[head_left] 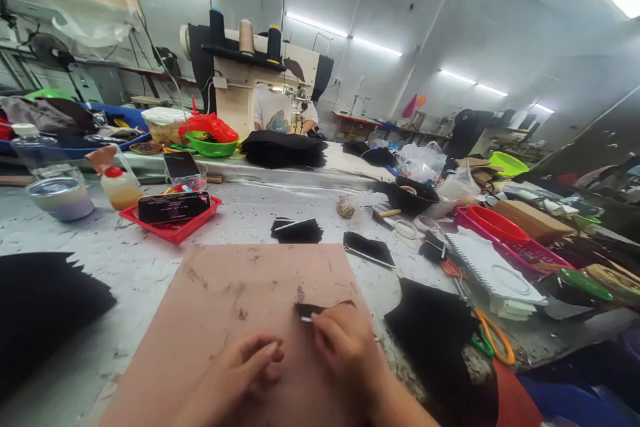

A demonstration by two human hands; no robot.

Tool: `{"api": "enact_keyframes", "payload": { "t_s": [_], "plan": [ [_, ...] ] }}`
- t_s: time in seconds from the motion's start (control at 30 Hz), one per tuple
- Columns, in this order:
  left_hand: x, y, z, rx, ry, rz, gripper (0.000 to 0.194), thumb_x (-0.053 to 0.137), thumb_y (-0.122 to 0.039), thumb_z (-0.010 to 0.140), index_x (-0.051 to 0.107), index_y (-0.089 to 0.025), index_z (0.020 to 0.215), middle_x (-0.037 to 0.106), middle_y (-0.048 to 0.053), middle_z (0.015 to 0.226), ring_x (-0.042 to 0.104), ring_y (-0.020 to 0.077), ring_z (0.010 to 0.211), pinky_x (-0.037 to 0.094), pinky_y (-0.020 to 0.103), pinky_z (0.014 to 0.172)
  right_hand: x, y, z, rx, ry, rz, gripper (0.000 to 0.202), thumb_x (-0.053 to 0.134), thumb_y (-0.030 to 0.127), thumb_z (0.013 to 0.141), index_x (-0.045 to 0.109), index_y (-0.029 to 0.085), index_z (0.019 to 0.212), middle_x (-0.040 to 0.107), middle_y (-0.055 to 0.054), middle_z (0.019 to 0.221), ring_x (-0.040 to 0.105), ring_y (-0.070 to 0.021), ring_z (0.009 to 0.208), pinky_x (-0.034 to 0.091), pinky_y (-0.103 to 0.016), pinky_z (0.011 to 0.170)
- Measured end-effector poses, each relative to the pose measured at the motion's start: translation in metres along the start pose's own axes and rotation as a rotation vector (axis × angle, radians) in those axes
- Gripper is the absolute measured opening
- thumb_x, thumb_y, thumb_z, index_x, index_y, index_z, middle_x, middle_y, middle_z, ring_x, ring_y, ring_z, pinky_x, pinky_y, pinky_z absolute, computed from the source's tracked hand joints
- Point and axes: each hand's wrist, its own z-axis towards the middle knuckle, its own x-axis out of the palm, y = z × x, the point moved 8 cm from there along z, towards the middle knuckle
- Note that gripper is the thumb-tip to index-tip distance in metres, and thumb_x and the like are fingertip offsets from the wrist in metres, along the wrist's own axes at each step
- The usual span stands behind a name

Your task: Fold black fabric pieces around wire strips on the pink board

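The step in hand seems to be the handling of a small black piece (304, 309) on the pinkish-brown board (215, 300), near its right edge. The right hand (347, 343) has its grip on this piece, pinching it with thumb and finger beside a short pale strip. The left hand (257, 360) is just beside, over the board, with curled fingers; whether its grip contains anything, I cannot tell. The next move probably calls for keeping the piece flat and bringing the left fingers to steady it.

About the room: the board is bare to the left and towards its far edge, so movement there is free. On the right it is tighter, because black panels (430, 327) and orange-handled scissors (495, 337) lie on the bench (250, 203) near that edge. Beyond the far edge lie two small dark stacks (370, 248).
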Motion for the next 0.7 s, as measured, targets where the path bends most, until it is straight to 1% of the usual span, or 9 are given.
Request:
{"api": "enact_keyframes", "payload": {
  "t_s": [0.03, 0.07, 0.1, 0.13, 0.2, 0.3, 0.47, 0.6, 0.7],
  "plan": [
    [0.021, 0.007, 0.004, -0.121, 0.078, -0.166, 0.043, 0.046, -0.056, 0.077, 0.060, -0.015, 0.081, 0.067, 0.008, 0.081, 0.063, 0.0165, 0.067, 0.048, 0.026, 0.052, -0.001, 0.022, -0.011, -0.090, -0.027, 0.014, 0.022, 0.045, 0.008, 0.082, 0.065, 0.017, 0.086, 0.067, -0.006, 0.071, 0.058, -0.0193, 0.064, 0.046, -0.033, 0.057],
    [0.035, 0.010, 0.007, -0.186, 0.112, -0.248, 0.042, 0.051, -0.057, 0.071, 0.058, -0.015, 0.074, 0.065, 0.006, 0.073, 0.061, 0.0152, 0.062, 0.046, 0.024, 0.050, -0.003, 0.038, -0.020, -0.160, -0.057, 0.029, 0.022, 0.046, 0.006, 0.081, 0.064, 0.016, 0.088, 0.066, -0.006, 0.070, 0.056, -0.0190, 0.062, 0.045, -0.032, 0.054],
    [0.046, 0.012, 0.009, -0.243, 0.138, -0.321, 0.041, 0.056, -0.057, 0.065, 0.054, -0.016, 0.068, 0.063, 0.003, 0.066, 0.059, 0.0140, 0.058, 0.044, 0.023, 0.049, -0.005, 0.048, -0.027, -0.195, -0.085, 0.042, 0.022, 0.047, 0.005, 0.081, 0.063, 0.016, 0.090, 0.066, -0.006, 0.070, 0.056, -0.0187, 0.061, 0.044, -0.032, 0.053],
    [0.052, 0.013, 0.010, -0.266, 0.137, -0.336, 0.041, 0.059, -0.056, 0.061, 0.051, -0.016, 0.063, 0.059, 0.000, 0.059, 0.056, 0.0125, 0.055, 0.042, 0.022, 0.047, -0.006, 0.053, -0.032, -0.200, -0.095, 0.056, 0.021, 0.048, 0.004, 0.080, 0.062, 0.016, 0.091, 0.066, -0.006, 0.069, 0.055, -0.0185, 0.061, 0.044, -0.032, 0.052],
    [0.053, 0.016, 0.009, -0.289, 0.117, -0.334, 0.040, 0.063, -0.054, 0.056, 0.047, -0.017, 0.059, 0.053, -0.003, 0.052, 0.052, 0.0107, 0.050, 0.037, 0.020, 0.044, -0.008, 0.054, -0.036, -0.207, -0.117, 0.088, 0.021, 0.050, 0.003, 0.079, 0.061, 0.016, 0.092, 0.066, -0.006, 0.071, 0.055, -0.0181, 0.062, 0.044, -0.032, 0.053],
    [0.050, 0.021, 0.005, -0.326, 0.104, -0.328, 0.040, 0.063, -0.053, 0.052, 0.044, -0.018, 0.057, 0.047, -0.006, 0.045, 0.046, 0.0097, 0.045, 0.031, 0.019, 0.041, -0.010, 0.050, -0.035, -0.205, -0.136, 0.153, 0.022, 0.049, 0.002, 0.079, 0.061, 0.015, 0.092, 0.065, -0.006, 0.075, 0.054, -0.0175, 0.066, 0.045, -0.031, 0.056],
    [0.048, 0.025, 0.001, -0.330, 0.100, -0.321, 0.034, 0.061, -0.048, 0.054, 0.046, -0.018, 0.057, 0.045, -0.006, 0.044, 0.043, 0.0089, 0.046, 0.030, 0.019, 0.043, -0.005, 0.049, -0.028, -0.149, -0.035, 0.290, 0.017, 0.049, 0.007, 0.080, 0.061, 0.018, 0.088, 0.063, -0.005, 0.079, 0.053, -0.0172, 0.070, 0.045, -0.030, 0.059],
    [0.048, 0.028, 0.003, -0.339, 0.103, -0.295, 0.028, 0.060, -0.042, 0.054, 0.046, -0.018, 0.054, 0.043, -0.007, 0.042, 0.037, 0.0078, 0.042, 0.026, 0.020, 0.041, -0.002, 0.055, -0.026, -0.139, 0.019, 0.246, 0.018, 0.047, 0.006, 0.083, 0.060, 0.017, 0.085, 0.063, -0.005, 0.076, 0.051, -0.0169, 0.068, 0.042, -0.030, 0.059],
    [0.045, 0.028, 0.004, -0.319, 0.072, -0.282, 0.025, 0.062, -0.037, 0.054, 0.046, -0.018, 0.052, 0.042, -0.007, 0.044, 0.037, 0.0080, 0.044, 0.025, 0.019, 0.042, -0.001, 0.058, -0.025, -0.126, 0.016, 0.178, 0.020, 0.044, 0.005, 0.084, 0.060, 0.017, 0.079, 0.061, -0.004, 0.072, 0.048, -0.0169, 0.065, 0.039, -0.030, 0.058]
  ]
}}
